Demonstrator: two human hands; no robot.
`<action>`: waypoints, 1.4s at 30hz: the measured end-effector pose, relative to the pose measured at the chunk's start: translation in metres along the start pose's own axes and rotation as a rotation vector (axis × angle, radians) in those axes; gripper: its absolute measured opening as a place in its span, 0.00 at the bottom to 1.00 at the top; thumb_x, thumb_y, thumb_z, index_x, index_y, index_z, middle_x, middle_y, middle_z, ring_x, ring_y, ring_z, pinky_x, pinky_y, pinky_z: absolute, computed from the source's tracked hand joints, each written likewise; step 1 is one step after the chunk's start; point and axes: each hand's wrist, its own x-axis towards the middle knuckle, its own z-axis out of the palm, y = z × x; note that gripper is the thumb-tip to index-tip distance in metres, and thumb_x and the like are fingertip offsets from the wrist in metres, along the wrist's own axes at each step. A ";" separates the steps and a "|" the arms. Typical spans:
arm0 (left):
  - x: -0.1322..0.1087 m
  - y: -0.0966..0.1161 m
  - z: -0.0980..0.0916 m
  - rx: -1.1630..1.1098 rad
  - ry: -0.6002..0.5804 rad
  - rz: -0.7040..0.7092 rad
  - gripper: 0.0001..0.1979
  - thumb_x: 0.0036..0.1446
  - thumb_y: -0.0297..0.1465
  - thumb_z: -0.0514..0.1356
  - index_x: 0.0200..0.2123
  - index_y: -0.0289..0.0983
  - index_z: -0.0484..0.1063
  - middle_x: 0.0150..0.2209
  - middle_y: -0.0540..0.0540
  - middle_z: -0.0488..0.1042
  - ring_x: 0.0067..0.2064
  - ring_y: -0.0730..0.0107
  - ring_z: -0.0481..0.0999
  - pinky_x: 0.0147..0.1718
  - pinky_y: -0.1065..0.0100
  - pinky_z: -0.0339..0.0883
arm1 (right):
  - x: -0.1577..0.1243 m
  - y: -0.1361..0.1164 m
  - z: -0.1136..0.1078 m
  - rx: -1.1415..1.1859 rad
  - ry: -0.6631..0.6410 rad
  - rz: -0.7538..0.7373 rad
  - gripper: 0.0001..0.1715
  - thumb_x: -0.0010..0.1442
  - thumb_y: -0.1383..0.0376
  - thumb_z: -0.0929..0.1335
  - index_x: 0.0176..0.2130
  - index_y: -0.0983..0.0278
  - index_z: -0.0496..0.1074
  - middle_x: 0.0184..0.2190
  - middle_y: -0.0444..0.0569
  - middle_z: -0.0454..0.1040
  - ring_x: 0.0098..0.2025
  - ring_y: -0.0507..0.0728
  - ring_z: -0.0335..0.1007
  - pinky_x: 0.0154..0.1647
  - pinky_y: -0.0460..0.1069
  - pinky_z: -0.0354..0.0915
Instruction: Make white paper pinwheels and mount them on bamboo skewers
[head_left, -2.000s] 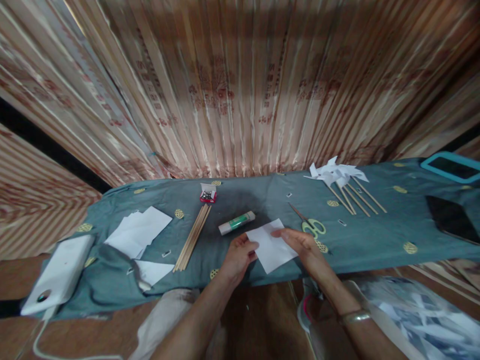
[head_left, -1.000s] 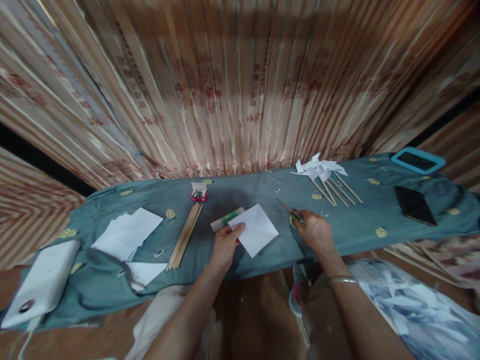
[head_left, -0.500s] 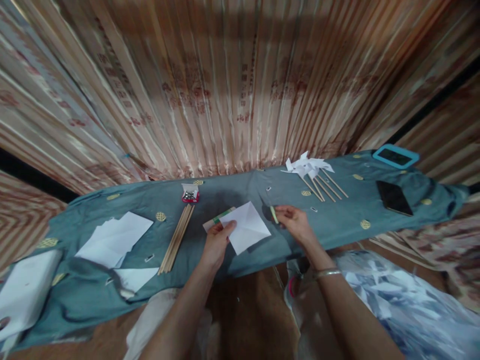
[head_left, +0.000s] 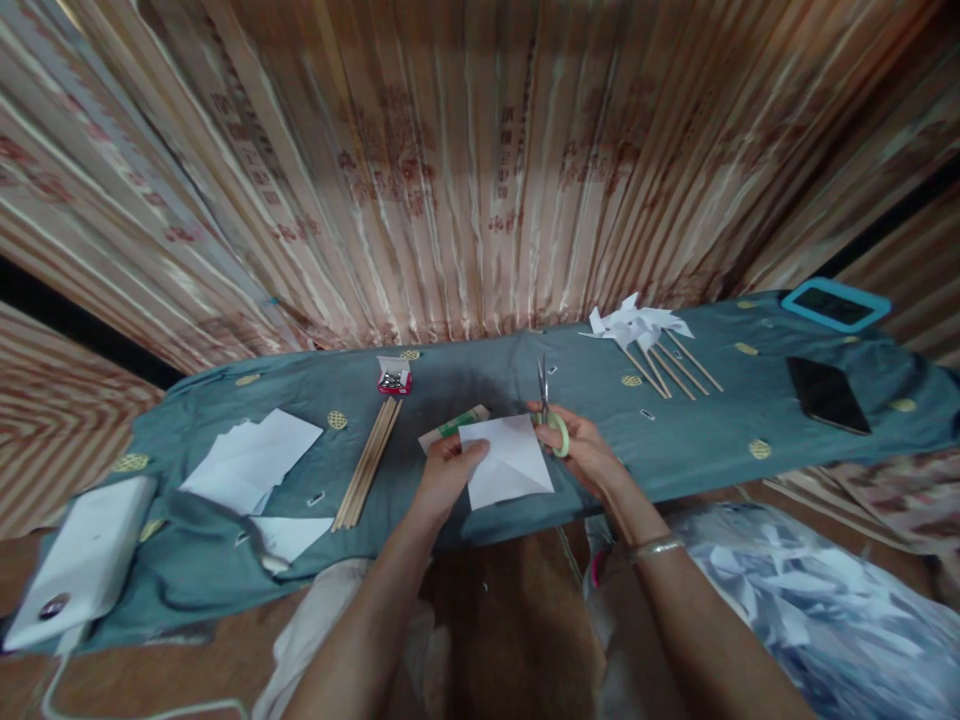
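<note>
My left hand point(head_left: 445, 472) pinches a creased square of white paper point(head_left: 511, 466) between thumb and fingers, over the front of the table. Beside the paper's right edge, my right hand point(head_left: 589, 452) grips a pair of scissors point(head_left: 560, 432) with pale green handles. The blades point away from me and look nearly closed. Partly hidden behind the paper and left hand is a flat green and tan piece point(head_left: 450, 428), whose kind I cannot make out. A bundle of thin wooden sticks point(head_left: 367, 463) lies to the left, below a small red box point(head_left: 394, 377) of shiny metal pieces.
Several white paper pinwheels point(head_left: 639, 328) on sticks lie at the back right, near a blue-framed device point(head_left: 838, 304) and a dark phone-like slab point(head_left: 828, 394). White sheets point(head_left: 251, 458) and a white device point(head_left: 86, 560) with a cable are at left. A clear bag point(head_left: 810, 610) of white pieces stands lower right.
The paper has turned in my left hand, from corner-up to edge-up. My right hand has come closer to it, and the scissors have swung to point away from me. The view has shifted slightly.
</note>
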 end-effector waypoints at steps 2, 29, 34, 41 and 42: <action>-0.001 0.000 0.000 0.037 -0.004 0.003 0.17 0.33 0.36 0.72 0.28 0.32 0.79 0.22 0.46 0.77 0.23 0.70 0.72 0.25 0.70 0.63 | 0.000 0.001 0.000 -0.015 0.007 0.013 0.30 0.31 0.58 0.81 0.37 0.61 0.78 0.22 0.37 0.72 0.24 0.48 0.62 0.26 0.45 0.59; -0.011 -0.008 0.020 -0.092 0.007 -0.027 0.23 0.29 0.36 0.76 0.32 0.32 0.80 0.32 0.43 0.81 0.33 0.67 0.77 0.34 0.69 0.71 | 0.013 0.011 0.015 0.195 0.365 -0.054 0.23 0.25 0.65 0.80 0.26 0.62 0.74 0.19 0.37 0.70 0.22 0.48 0.60 0.22 0.45 0.53; -0.009 -0.013 0.024 -0.049 0.130 -0.033 0.18 0.27 0.32 0.75 0.26 0.32 0.79 0.28 0.44 0.80 0.29 0.69 0.75 0.29 0.70 0.69 | 0.013 0.015 0.017 0.181 0.345 -0.053 0.22 0.27 0.64 0.80 0.26 0.63 0.75 0.17 0.36 0.67 0.20 0.47 0.55 0.21 0.45 0.50; -0.006 -0.015 0.023 -0.001 0.198 0.013 0.15 0.29 0.33 0.72 0.24 0.32 0.77 0.25 0.45 0.78 0.26 0.70 0.72 0.24 0.71 0.64 | 0.011 0.015 0.019 0.151 0.307 -0.043 0.21 0.28 0.64 0.80 0.26 0.63 0.75 0.17 0.36 0.67 0.20 0.47 0.55 0.21 0.45 0.50; -0.006 -0.015 0.023 0.002 0.197 0.021 0.14 0.30 0.33 0.71 0.24 0.32 0.77 0.25 0.45 0.78 0.26 0.70 0.72 0.24 0.71 0.63 | 0.010 0.015 0.019 0.147 0.299 -0.041 0.21 0.28 0.64 0.80 0.26 0.63 0.75 0.17 0.36 0.66 0.20 0.47 0.54 0.21 0.45 0.50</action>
